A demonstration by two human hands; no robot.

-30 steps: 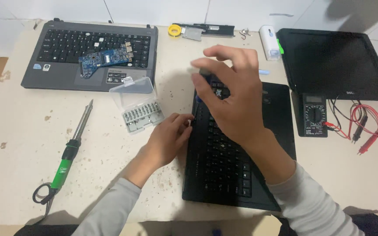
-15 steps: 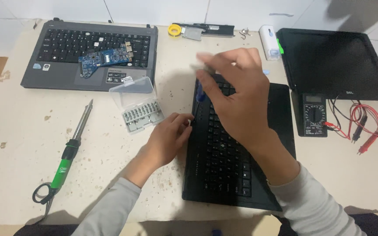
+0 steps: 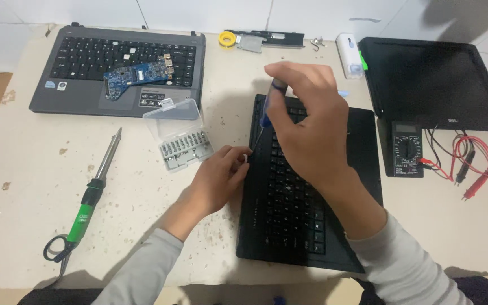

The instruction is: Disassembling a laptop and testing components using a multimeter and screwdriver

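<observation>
Lifting slightly versus a second ago, right hand [image 3: 312, 121] pinches blue screwdriver [image 3: 265, 110], tip at black laptop [image 3: 306, 226] left edge; left hand [image 3: 221, 178] curled there, steadying.

I see a grey laptop [image 3: 86, 73] at the far left with a blue circuit board [image 3: 136, 76] lying on its keyboard. A green-handled soldering iron [image 3: 88, 200] lies at the near left. A multimeter [image 3: 406, 149] with red leads [image 3: 473, 164] sits right, below a black panel [image 3: 430, 79].
</observation>
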